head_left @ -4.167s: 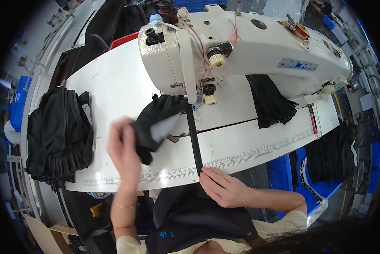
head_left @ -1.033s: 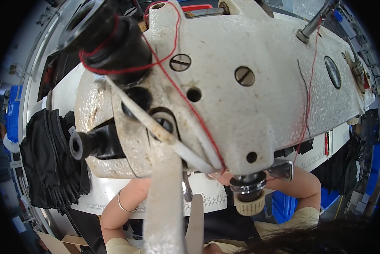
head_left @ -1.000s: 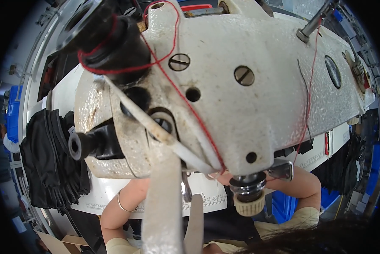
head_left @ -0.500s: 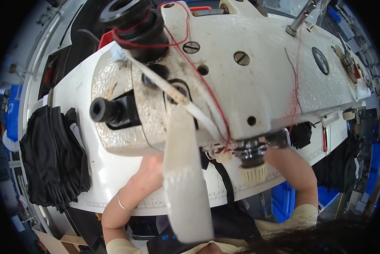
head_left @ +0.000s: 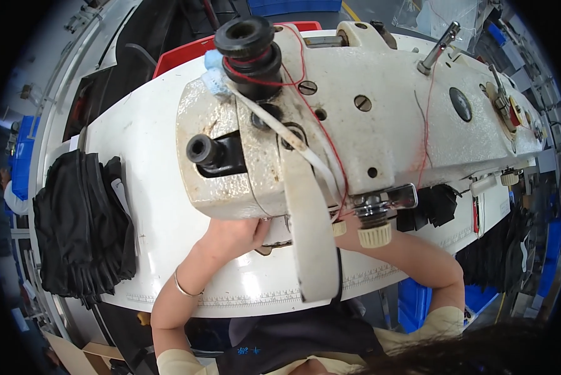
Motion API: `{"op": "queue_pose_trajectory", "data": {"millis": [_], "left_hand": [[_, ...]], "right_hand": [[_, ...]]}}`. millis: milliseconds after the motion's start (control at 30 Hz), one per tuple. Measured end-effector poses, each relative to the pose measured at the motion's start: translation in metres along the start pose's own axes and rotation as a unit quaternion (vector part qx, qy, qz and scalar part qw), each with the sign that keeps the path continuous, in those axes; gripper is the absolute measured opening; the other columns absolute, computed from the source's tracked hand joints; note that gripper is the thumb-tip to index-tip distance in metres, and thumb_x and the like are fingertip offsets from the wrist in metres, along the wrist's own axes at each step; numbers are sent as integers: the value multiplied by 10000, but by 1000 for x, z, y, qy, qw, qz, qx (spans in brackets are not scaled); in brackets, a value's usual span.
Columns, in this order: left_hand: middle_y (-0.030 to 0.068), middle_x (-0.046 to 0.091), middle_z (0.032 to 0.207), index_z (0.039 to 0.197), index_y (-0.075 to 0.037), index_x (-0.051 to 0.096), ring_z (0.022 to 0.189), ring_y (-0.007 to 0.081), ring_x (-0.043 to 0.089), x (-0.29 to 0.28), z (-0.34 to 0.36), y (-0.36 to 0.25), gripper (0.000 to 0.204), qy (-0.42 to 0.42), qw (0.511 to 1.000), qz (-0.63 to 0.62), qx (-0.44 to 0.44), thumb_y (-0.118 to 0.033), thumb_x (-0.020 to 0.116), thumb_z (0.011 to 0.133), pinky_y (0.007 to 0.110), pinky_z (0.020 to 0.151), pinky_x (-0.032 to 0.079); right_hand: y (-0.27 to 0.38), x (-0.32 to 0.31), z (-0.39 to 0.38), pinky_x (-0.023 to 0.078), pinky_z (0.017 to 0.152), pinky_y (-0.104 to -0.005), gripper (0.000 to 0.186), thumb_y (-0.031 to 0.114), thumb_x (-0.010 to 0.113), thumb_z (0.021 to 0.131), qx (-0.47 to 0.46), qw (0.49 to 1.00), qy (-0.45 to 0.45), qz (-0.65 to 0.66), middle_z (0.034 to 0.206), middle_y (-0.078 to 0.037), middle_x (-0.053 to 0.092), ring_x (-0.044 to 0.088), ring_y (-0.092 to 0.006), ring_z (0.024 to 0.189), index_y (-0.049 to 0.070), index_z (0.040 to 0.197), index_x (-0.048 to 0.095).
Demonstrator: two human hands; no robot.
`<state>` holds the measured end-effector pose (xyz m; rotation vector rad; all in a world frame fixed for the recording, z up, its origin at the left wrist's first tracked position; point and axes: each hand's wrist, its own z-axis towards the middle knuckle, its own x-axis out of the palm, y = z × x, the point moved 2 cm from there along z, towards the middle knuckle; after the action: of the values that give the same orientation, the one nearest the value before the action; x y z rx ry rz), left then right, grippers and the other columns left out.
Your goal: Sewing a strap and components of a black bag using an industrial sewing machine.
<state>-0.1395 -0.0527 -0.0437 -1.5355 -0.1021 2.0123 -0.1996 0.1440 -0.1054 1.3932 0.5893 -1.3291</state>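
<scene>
A white sewing machine (head_left: pixel 268 181) fills the middle of the view, its head reaching over the work area. Just beneath its front edge is my left hand (head_left: pixel 233 237), wrist bent, with a thumb and bent fingers partly showing. The hand looks closed, but whatever it grips is hidden by the machine. Beside it, a thin dark-edged piece (head_left: pixel 265 250) lies near the presser area. My right hand (head_left: pixel 350 230) reaches in from the right; its fingers are hidden behind a cream lever-shaped part (head_left: pixel 311 250) and a ribbed tension knob (head_left: pixel 375 235). Red thread (head_left: pixel 331 150) runs down the machine's face.
Stacked black fabric pieces (head_left: pixel 83 225) lie on the white table (head_left: pixel 155 250) at left. More black fabric (head_left: pixel 433 206) is behind my right arm, and another black pile (head_left: pixel 496 250) hangs at the right edge. Blue bins (head_left: pixel 413 303) stand below the table; a red tray (head_left: pixel 174 56) is behind the machine.
The view has shifted, so the machine appears further right and smaller. My left hand shows more fully beside the machine head; my right forearm reaches further left under it.
</scene>
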Motion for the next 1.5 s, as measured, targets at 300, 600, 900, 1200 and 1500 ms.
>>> {"op": "queue_pose_trajectory", "data": {"millis": [300,600,900,1200,1500], "left_hand": [[114,635,821,936,-35,653,813,318,606,-15,19,-11,183,86,985,110,-101,-52,609,759,430,780,474],[91,538,993,910,-73,563,894,263,570,-49,-22,-46,351,207,966,-8,154,-208,755,649,340,808,430],[70,463,797,1133,14,595,683,180,495,-47,-57,-65,461,-109,936,334,-20,-42,629,677,270,545,407],[163,558,1105,1255,12,471,1039,293,535,-52,-23,-50,611,-93,992,-41,-73,-135,752,733,363,879,432],[154,620,862,1049,9,556,701,213,568,-40,-22,-14,288,79,924,-265,-265,-75,690,808,317,683,465]], "right_hand": [[3,-26,9,454,663,-411,198,137,634,644,-33,996,-75,38,759,-91,553,552,-266,782,51,818,671],[103,-71,-23,461,684,-209,363,141,586,920,146,676,241,681,823,-27,620,580,-52,759,7,1252,524],[84,-30,40,545,607,-280,151,84,503,940,245,724,-151,626,776,-133,659,663,-174,671,-65,913,510],[88,-20,29,535,669,-263,146,59,521,935,195,739,-184,618,854,-109,650,660,-173,748,-75,955,575],[87,-43,-10,527,683,-304,255,13,481,928,155,686,-22,711,903,-126,656,660,-196,780,10,1178,529]]}}
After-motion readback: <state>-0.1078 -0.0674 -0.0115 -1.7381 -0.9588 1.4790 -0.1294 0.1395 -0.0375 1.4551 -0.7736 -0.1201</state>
